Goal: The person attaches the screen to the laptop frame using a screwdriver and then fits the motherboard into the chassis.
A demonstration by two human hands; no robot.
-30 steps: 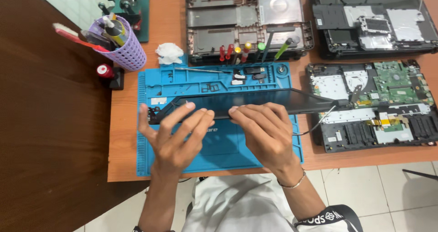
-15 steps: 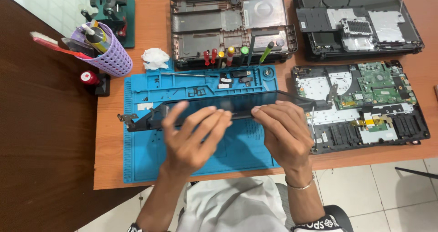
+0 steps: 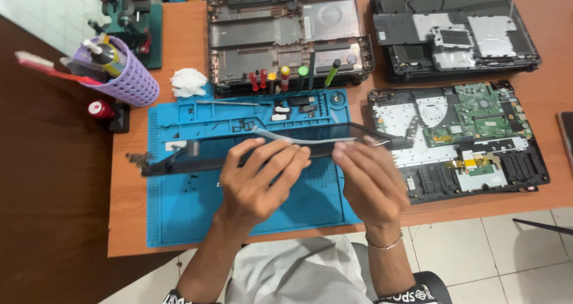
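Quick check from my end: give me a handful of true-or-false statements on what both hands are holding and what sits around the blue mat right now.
1. Both hands grip one long dark panel over the blue mat. True: left hand and right hand hold it along its near edge.
2. The purple basket stands right of the mat. False: it stands to the left, at the back.
3. An exposed green circuit board lies right of the mat. True.
4. The screwdrivers lie loose on the floor. False: they stand in a row at the mat's far edge.
5. The white crumpled cloth is in the right hand. False: it lies on the table.
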